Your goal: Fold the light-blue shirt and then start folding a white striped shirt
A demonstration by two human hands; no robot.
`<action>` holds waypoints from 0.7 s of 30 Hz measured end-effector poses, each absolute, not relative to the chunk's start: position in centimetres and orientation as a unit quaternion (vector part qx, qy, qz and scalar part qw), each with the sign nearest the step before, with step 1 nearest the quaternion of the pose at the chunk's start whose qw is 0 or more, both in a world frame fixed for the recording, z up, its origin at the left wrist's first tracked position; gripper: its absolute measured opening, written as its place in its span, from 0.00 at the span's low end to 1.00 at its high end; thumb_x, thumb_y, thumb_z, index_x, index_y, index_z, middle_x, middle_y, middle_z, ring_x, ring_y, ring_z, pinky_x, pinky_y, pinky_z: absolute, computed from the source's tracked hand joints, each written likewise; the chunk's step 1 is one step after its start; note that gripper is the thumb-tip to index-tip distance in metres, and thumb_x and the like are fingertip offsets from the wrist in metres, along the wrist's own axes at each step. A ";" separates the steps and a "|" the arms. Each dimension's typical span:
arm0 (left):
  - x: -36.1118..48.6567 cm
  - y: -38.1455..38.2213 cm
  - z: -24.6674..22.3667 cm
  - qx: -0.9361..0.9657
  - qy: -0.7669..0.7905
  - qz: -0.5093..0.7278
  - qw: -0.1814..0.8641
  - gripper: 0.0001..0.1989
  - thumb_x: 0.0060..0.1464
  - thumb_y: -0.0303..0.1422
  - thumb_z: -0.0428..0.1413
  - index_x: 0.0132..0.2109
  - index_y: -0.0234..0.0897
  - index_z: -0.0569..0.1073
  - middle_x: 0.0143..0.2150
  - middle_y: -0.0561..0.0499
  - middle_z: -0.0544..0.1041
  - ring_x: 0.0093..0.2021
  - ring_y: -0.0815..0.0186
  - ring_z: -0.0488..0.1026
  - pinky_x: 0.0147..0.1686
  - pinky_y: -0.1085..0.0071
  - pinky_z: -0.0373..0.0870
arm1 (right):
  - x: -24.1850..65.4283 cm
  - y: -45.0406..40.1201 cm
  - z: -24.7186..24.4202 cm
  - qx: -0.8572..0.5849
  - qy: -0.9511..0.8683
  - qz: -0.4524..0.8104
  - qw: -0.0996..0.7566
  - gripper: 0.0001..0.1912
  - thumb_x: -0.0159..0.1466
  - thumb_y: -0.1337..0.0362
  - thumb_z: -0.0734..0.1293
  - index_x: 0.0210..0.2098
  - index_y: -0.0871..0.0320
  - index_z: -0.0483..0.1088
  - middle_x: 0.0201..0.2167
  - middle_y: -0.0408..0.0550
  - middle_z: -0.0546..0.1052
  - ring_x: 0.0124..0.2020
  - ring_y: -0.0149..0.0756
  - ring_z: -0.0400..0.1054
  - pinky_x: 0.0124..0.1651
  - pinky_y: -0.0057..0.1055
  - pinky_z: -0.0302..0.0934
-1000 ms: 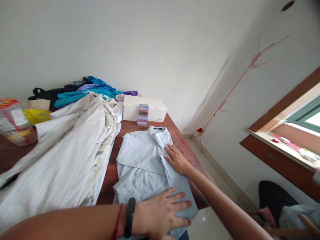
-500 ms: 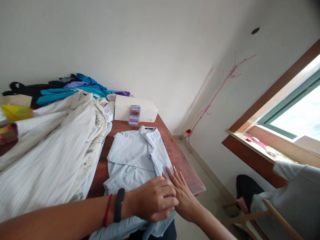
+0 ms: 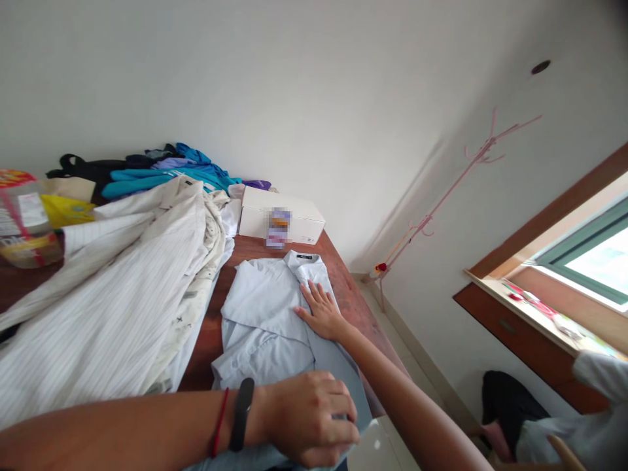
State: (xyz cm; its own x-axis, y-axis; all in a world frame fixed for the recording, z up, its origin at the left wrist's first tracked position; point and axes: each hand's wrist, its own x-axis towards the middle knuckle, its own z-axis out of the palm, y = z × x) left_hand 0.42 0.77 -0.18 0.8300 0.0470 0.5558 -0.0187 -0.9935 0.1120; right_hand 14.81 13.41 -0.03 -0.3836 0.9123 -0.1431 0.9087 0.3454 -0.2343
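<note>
A light blue-grey collared shirt (image 3: 267, 294) lies partly folded on the wooden table, with its collar toward the far end and one sleeve laid across it. My right hand (image 3: 321, 313) rests flat on the shirt's right side below the collar, fingers spread. Closer to me, my left hand (image 3: 314, 418), with a black band and a red string at the wrist, is closed on the lower part of the shirt; its fingertips are partly hidden. The near end of the shirt drops out of sight beneath my left forearm.
White striped clothes (image 3: 132, 294) are heaped to the left, with blue and dark clothes (image 3: 161, 176) behind. A white box (image 3: 304, 219) stands at the table's (image 3: 343, 268) far end. A plastic jar (image 3: 27, 222) is far left. A pink coat rack (image 3: 441, 203) leans into view right.
My right hand has slid up the shirt toward the collar. My left hand has moved slightly toward me and right, and the shirt's lower right side now lies smoother. The view has shifted left.
</note>
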 end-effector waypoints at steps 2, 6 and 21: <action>0.5 0.8 -0.4 0.956 0.012 0.288 0.058 0.09 0.67 0.38 0.52 0.46 0.39 0.74 0.47 0.53 0.79 0.46 0.63 0.73 0.44 0.64 0.67 | 13.9 15.4 -0.2 -0.557 -0.818 0.144 0.017 0.44 0.72 0.35 0.48 0.77 0.52 0.37 0.78 0.47 0.33 0.78 0.52 0.24 0.75 0.56 0.28; 0.5 0.9 -0.8 0.957 0.011 0.285 0.056 0.10 0.68 0.39 0.52 0.47 0.40 0.74 0.48 0.53 0.79 0.45 0.64 0.73 0.41 0.63 0.66 | 12.7 18.2 -0.6 -0.557 -0.817 0.144 0.026 0.43 0.73 0.37 0.47 0.77 0.54 0.33 0.78 0.45 0.34 0.78 0.49 0.24 0.75 0.56 0.29; -0.2 1.2 1.0 0.939 0.088 0.328 0.062 0.06 0.63 0.34 0.55 0.45 0.38 0.73 0.46 0.51 0.78 0.47 0.61 0.72 0.49 0.63 0.66 | 12.5 13.0 -0.4 -0.486 -0.857 0.161 0.055 0.40 0.74 0.40 0.50 0.77 0.56 0.43 0.78 0.53 0.41 0.78 0.50 0.28 0.75 0.57 0.32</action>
State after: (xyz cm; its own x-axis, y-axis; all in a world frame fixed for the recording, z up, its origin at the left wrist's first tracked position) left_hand -0.19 1.24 1.02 0.7692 0.2065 0.6047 0.1256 -0.9768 0.1737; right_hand 12.54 13.03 -0.42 -0.5219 0.8507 -0.0619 0.8152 0.4762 -0.3298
